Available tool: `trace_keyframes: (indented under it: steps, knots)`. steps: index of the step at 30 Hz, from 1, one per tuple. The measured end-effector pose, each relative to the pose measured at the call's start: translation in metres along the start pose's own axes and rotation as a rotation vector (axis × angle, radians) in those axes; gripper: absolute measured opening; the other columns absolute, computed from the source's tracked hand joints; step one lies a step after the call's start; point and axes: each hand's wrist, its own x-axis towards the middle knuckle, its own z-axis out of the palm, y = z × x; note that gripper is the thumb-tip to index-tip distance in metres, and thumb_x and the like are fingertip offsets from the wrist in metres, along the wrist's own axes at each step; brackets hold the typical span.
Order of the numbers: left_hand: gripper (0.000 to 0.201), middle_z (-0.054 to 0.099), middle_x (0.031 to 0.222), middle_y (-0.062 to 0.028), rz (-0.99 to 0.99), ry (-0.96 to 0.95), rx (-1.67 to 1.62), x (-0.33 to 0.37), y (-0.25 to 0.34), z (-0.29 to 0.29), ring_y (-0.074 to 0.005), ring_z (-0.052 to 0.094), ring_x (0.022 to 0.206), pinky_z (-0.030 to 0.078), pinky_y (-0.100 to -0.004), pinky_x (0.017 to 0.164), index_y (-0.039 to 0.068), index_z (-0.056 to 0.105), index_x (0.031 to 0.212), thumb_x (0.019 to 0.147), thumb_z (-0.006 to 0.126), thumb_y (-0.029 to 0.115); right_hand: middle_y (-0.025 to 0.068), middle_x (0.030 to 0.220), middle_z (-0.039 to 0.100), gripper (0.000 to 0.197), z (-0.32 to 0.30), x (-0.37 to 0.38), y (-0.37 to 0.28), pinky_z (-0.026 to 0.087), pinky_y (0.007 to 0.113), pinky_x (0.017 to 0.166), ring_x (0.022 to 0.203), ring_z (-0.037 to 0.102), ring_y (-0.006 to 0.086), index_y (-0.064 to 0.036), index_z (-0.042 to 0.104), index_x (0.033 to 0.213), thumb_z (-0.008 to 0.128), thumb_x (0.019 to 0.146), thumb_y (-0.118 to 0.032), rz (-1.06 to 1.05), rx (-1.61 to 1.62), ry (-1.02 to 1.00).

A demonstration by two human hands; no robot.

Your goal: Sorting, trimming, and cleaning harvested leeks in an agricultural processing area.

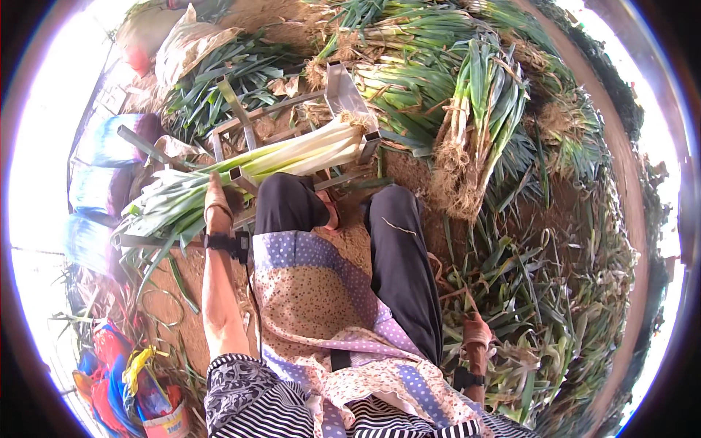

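A broad pile of unstripped leeks [409, 80] spreads over the ground beyond the person's knees, toward the upper right. Loose leek leaves [540, 306] heap up at the lower right. A square-tube metal rack [237, 109] stands just ahead of the knees, carrying a bundle of pale-stemmed leeks [314, 150], slanted with its root ends to the right and green tops to the left. A root-covered clump of leeks [475, 124] lies at the pile's near edge, roots toward the person. The left hand [217, 201] is against the bundle's leafy part; its fingers are partly hidden, so how tightly they close cannot be told. The right hand [477, 332] is low beside the loose leaves, its fingers too small and obscured to tell whether they pinch anything.
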Motion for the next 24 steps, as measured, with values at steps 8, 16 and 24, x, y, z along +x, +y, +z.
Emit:
trace_keyframes:
  steps: [8, 16, 24]
  knots:
    - [0.041, 0.056, 0.063, -0.0061, 0.239, -0.151, 0.446, -0.047, 0.011, 0.002, -0.0197, 0.051, 0.049, 0.044, -0.0315, 0.048, 0.007, 0.059, 0.087, 0.095, 0.036, 0.040, 0.0156, 0.078, 0.064, 0.018, 0.005, 0.001, -0.005, 0.047, 0.046, 0.065, 0.077, 0.061, 0.0374, -0.0149, 0.059, 0.086, 0.058, 0.077, -0.030, -0.115, 0.101, 0.097]
    - [0.055, 0.054, 0.053, -0.0066, 0.650, -0.421, 0.130, 0.025, 0.128, -0.045, -0.0182, 0.052, 0.046, 0.039, -0.0290, 0.040, 0.008, 0.054, 0.060, 0.083, 0.051, 0.058, 0.0152, 0.086, 0.065, 0.026, -0.030, 0.046, -0.082, 0.049, 0.041, 0.070, 0.082, 0.062, 0.0343, -0.0163, 0.061, 0.101, 0.061, 0.079, -0.030, -0.183, 0.412, 0.084]
    - [0.043, 0.055, 0.063, -0.0057, 0.046, -0.989, -0.066, -0.237, -0.007, 0.272, -0.0184, 0.053, 0.055, 0.042, -0.0294, 0.052, 0.012, 0.052, 0.068, 0.084, 0.058, 0.051, 0.0147, 0.108, 0.062, 0.043, -0.106, 0.150, -0.171, 0.048, 0.039, 0.082, 0.096, 0.061, 0.0320, -0.0159, 0.057, 0.117, 0.058, 0.081, -0.040, -0.119, 0.581, 0.066]
